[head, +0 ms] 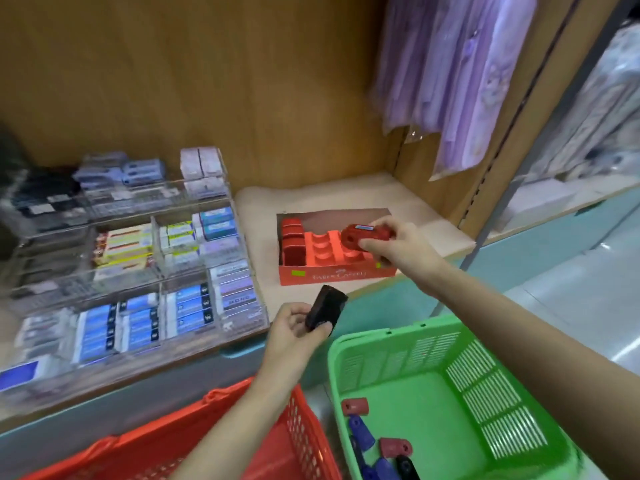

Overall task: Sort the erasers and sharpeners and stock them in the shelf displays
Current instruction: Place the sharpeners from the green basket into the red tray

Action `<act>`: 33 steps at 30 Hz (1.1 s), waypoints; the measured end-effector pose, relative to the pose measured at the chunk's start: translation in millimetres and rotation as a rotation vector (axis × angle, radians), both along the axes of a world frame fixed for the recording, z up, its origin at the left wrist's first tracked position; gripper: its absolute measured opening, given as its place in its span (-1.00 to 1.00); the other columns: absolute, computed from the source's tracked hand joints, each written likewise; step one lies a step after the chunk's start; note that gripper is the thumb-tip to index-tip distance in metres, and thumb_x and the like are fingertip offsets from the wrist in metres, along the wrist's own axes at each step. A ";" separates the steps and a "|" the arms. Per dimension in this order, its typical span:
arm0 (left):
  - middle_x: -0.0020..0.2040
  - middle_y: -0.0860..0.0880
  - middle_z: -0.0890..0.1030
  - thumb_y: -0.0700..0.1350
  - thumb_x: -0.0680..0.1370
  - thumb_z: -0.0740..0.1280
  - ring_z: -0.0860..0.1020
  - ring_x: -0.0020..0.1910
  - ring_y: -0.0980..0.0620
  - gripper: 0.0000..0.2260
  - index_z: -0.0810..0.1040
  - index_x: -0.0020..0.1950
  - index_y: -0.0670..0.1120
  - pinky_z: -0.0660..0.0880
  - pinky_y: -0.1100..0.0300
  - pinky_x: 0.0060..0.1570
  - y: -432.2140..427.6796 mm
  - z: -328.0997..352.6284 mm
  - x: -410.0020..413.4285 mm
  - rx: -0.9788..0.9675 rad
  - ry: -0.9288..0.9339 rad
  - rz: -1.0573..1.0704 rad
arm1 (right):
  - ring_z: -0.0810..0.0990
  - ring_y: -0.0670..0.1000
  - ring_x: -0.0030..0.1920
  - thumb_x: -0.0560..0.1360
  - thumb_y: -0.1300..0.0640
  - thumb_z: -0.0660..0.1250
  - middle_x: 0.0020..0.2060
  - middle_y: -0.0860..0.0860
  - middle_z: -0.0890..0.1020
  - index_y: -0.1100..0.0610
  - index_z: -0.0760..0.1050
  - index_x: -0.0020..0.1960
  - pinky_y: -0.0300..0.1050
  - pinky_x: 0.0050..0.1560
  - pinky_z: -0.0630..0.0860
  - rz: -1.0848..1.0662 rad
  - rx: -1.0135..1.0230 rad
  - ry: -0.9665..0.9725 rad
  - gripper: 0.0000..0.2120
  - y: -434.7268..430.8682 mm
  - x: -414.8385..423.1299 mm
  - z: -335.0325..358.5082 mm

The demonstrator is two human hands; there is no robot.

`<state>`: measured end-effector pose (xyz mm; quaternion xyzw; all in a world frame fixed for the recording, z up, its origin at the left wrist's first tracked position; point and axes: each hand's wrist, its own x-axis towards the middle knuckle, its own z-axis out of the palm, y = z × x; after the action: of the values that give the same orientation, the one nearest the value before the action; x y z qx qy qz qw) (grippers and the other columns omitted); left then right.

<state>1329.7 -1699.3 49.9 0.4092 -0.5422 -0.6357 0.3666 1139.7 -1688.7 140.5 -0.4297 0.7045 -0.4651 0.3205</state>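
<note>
A wooden back panel (207, 81) rises behind a pale shelf (408, 202). Purple packets (460, 74) in clear wrap hang at the upper right.

On the shelf stands a red display box (332, 273). Its left column holds a row of red sharpeners (292, 237) standing on edge, and the middle column shows bare moulded slots. The right hand (398, 244) hovers over the box's right side, its grip pinched round a red sharpener (363, 233) with a pale label on top. Nearer the camera, the left hand (294, 334) has its grip round the lower end of a black sharpener (325, 308), held tilted above the shelf's front edge.

To the left, a tiered clear display (242, 320) holds boxed erasers (138, 327) in compartments: blue and white in front, yellow and teal in the middle, pale ones behind.

Below, a green basket (485, 393) holds loose sharpeners (374, 441) in red, blue and black, gathered at its near left corner. Beside it is a red basket (304, 431).

The left forearm and the frame edge hide the inside of the red basket. The right hand covers the box's right column. The display's left end is blurred.

The box front reads "FABER-CASTELL". The eraser labels are too smeared to read.
</note>
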 end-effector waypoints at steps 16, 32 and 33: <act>-0.11 -0.06 0.56 -0.44 0.44 0.35 0.59 -0.31 0.30 -0.70 0.36 -0.06 -0.10 0.47 0.46 -0.19 -54.9 40.8 18.6 -0.085 0.151 0.094 | 0.53 0.18 0.07 0.51 0.29 0.29 0.07 0.15 0.51 0.19 0.43 0.24 -0.07 0.05 0.42 0.120 -0.044 0.827 -0.69 -96.7 6.4 -34.1; -0.04 0.07 0.57 -0.23 0.45 0.44 0.52 0.00 0.10 -0.72 0.39 -0.03 0.02 0.42 0.36 -0.05 -92.8 71.4 -44.3 -0.491 -0.173 -0.059 | 0.55 -0.18 -0.22 0.46 0.16 0.41 -0.12 -0.09 0.58 0.00 0.49 0.02 -0.31 -0.11 0.49 0.114 -0.320 0.199 -0.82 -53.3 7.7 6.3; 0.03 0.07 0.55 -0.17 0.47 0.43 0.49 0.07 0.08 -0.74 0.42 0.06 0.00 0.39 0.31 0.03 -95.8 69.1 -46.8 -0.606 -0.301 -0.037 | 0.55 -0.17 -0.24 0.46 0.19 0.41 -0.14 -0.09 0.58 0.04 0.49 0.00 -0.36 -0.14 0.47 0.067 -0.336 0.234 -0.84 -53.8 2.5 5.9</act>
<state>1283.0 -1795.1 119.0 0.3608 -0.7620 -0.3847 0.3758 1142.2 -1742.5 146.4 -0.5514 0.6349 -0.5120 0.1754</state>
